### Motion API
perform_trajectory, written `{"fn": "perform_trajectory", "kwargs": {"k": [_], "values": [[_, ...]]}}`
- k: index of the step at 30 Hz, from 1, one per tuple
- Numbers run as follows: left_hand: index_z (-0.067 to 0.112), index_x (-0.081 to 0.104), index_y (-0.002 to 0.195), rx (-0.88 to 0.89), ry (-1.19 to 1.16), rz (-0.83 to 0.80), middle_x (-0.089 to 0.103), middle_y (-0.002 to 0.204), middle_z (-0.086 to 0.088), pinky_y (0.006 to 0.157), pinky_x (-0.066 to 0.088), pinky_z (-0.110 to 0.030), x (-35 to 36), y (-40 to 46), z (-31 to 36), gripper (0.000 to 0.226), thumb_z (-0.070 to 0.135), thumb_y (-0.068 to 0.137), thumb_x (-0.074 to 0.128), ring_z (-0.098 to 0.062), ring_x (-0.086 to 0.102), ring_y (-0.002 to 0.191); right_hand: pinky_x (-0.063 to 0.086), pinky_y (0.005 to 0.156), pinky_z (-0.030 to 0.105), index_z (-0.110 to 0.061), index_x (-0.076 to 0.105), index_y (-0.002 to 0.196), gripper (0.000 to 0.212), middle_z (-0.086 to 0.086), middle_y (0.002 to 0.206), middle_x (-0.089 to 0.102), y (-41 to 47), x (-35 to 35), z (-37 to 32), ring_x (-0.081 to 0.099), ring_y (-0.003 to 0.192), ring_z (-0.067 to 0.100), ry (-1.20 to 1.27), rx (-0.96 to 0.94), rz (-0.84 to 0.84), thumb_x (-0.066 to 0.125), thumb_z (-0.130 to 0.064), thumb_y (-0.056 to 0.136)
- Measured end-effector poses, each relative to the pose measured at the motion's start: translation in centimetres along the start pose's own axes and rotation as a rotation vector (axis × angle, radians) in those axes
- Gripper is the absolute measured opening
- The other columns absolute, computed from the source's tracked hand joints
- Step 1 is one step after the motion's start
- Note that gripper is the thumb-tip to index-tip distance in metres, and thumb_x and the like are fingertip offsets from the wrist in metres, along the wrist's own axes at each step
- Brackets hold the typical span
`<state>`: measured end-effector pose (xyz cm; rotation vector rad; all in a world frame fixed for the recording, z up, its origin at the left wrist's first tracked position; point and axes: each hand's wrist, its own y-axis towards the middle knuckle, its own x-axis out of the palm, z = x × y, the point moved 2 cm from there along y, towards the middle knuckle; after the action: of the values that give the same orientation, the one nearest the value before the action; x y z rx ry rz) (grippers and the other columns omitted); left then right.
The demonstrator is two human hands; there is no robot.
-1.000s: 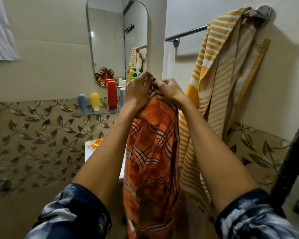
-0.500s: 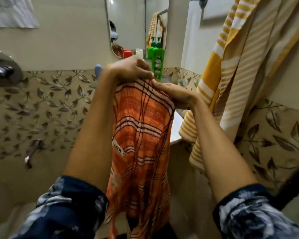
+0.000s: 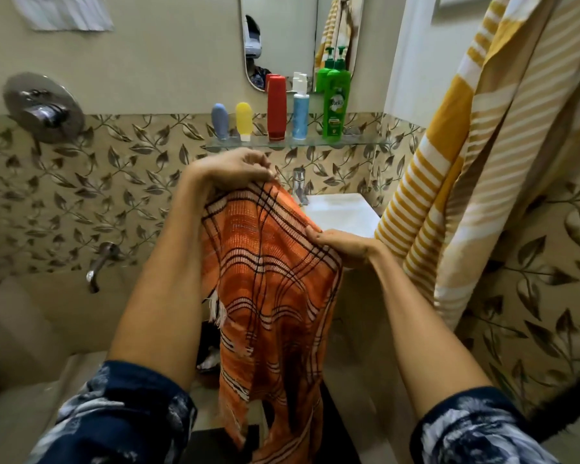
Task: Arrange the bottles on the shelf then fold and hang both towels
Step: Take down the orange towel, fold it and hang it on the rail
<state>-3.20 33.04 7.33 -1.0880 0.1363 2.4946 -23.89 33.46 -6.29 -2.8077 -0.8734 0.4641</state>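
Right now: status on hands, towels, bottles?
Left hand pinches orange towel top edge; right hand grips its side. Yellow striped towel hanging at right. Five bottles upright on glass shelf.

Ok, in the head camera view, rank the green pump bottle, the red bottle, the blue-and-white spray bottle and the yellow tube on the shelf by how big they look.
Largest to smallest, all on the same glass shelf:
1. green pump bottle
2. red bottle
3. blue-and-white spray bottle
4. yellow tube

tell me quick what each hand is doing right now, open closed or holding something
Left hand: closed, pinching the top edge of the orange towel.
Right hand: closed, gripping the same towel's edge lower down.
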Motion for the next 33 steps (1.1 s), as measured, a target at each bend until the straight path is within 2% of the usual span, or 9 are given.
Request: {"fn": "perform_trajectory", "kwargs": {"k": [4, 8, 11, 13, 17, 21, 24, 30, 33], "values": [[0.012, 0.050, 0.112, 0.009, -0.101, -0.158, 0.057, 0.108, -0.010, 0.087, 0.052, -0.034, 2.4, 0.9, -1.8, 0.019, 0.013, 0.094, 0.050, -0.020, 0.059, 0.095, 0.057, 0.087, 0.034, -0.020, 0.060, 0.112, 0.068, 0.007, 0.114, 0.066, 0.5, -0.1, -1.9, 0.068, 0.099, 0.019, 0.087, -0.107, 0.060, 0.068, -0.065, 0.062], [0.007, 0.048, 0.116, 0.059, -0.136, -0.331, 0.058, 0.108, -0.007, 0.087, 0.051, -0.028, 4.8, 1.4, -2.2, 0.021, 0.010, 0.095, 0.046, -0.016, 0.058, 0.096, 0.053, 0.092, 0.035, -0.016, 0.053, 0.123, 0.046, 0.006, 0.113, 0.064, 1.3, 1.0, -3.9, 0.062, 0.104, 0.018, -0.185, -0.187, 0.142, 0.064, -0.040, 0.084], [0.011, 0.047, 0.117, 0.048, -0.214, -0.271, 0.059, 0.101, -0.005, 0.091, 0.049, -0.035, 5.0, 1.6, -3.2, 0.025, 0.010, 0.092, 0.050, -0.018, 0.057, 0.095, 0.050, 0.089, 0.046, 0.001, 0.061, 0.110, 0.040, 0.026, 0.107, 0.066, 1.6, 1.0, -4.1, 0.061, 0.090, 0.025, -0.341, -0.182, 0.207, 0.060, -0.034, 0.089], [0.013, 0.047, 0.116, 0.002, -0.216, -0.215, 0.061, 0.100, -0.008, 0.091, 0.048, -0.042, 4.7, 1.5, -4.2, 0.029, 0.013, 0.089, 0.057, -0.023, 0.059, 0.094, 0.053, 0.080, 0.043, 0.001, 0.062, 0.111, 0.042, 0.029, 0.105, 0.066, 1.4, 0.6, -3.9, 0.061, 0.082, 0.024, -0.372, -0.196, 0.261, 0.057, -0.036, 0.091], [0.016, 0.052, 0.107, -0.058, -0.100, -0.227, 0.064, 0.100, -0.004, 0.072, 0.054, -0.029, 4.7, 0.6, -6.3, 0.025, 0.026, 0.086, 0.061, -0.018, 0.064, 0.084, 0.054, 0.066, 0.022, 0.002, 0.063, 0.102, 0.037, 0.014, 0.091, 0.068, 0.9, -0.9, -3.3, 0.065, 0.067, 0.010, -0.287, -0.222, 0.330, 0.055, -0.033, 0.092], [0.015, 0.046, 0.087, -0.040, -0.248, -0.105, 0.060, 0.079, -0.004, 0.047, 0.046, -0.017, 4.6, 0.1, -7.8, 0.018, 0.007, 0.085, 0.062, -0.010, 0.054, 0.060, 0.052, 0.070, 0.022, -0.019, 0.063, 0.083, 0.017, 0.002, 0.083, 0.067, 0.3, -2.5, -2.0, 0.063, 0.070, 0.009, -0.285, -0.180, 0.332, 0.055, -0.030, 0.092], [0.014, 0.043, 0.076, 0.001, -0.291, -0.065, 0.059, 0.069, -0.005, 0.045, 0.046, -0.016, 4.8, -0.1, -8.0, 0.026, -0.005, 0.085, 0.059, -0.011, 0.056, 0.059, 0.055, 0.067, 0.018, -0.023, 0.061, 0.086, 0.013, 0.000, 0.085, 0.067, 0.2, -2.7, -0.9, 0.066, 0.069, 0.006, -0.277, -0.139, 0.319, 0.055, -0.033, 0.092], [0.010, 0.071, 0.087, 0.007, -0.051, -0.016, 0.065, 0.079, 0.004, 0.058, 0.046, -0.018, 5.1, 0.3, -7.9, 0.025, -0.008, 0.087, 0.053, -0.001, 0.054, 0.058, 0.055, 0.066, 0.018, -0.021, 0.037, 0.134, 0.049, 0.002, 0.113, 0.061, 0.2, -2.2, -0.2, 0.063, 0.089, 0.010, -0.262, 0.009, 0.239, 0.059, -0.029, 0.090], [0.007, 0.074, 0.089, -0.123, -0.028, 0.043, 0.064, 0.065, 0.004, 0.042, 0.038, -0.011, 5.8, 0.8, -8.0, 0.033, -0.011, 0.085, 0.046, -0.001, 0.049, 0.044, 0.054, 0.064, 0.019, -0.021, 0.023, 0.139, 0.057, 0.006, 0.118, 0.058, 0.1, -2.0, -0.5, 0.062, 0.092, 0.012, -0.244, 0.040, 0.200, 0.056, -0.020, 0.093]]}}
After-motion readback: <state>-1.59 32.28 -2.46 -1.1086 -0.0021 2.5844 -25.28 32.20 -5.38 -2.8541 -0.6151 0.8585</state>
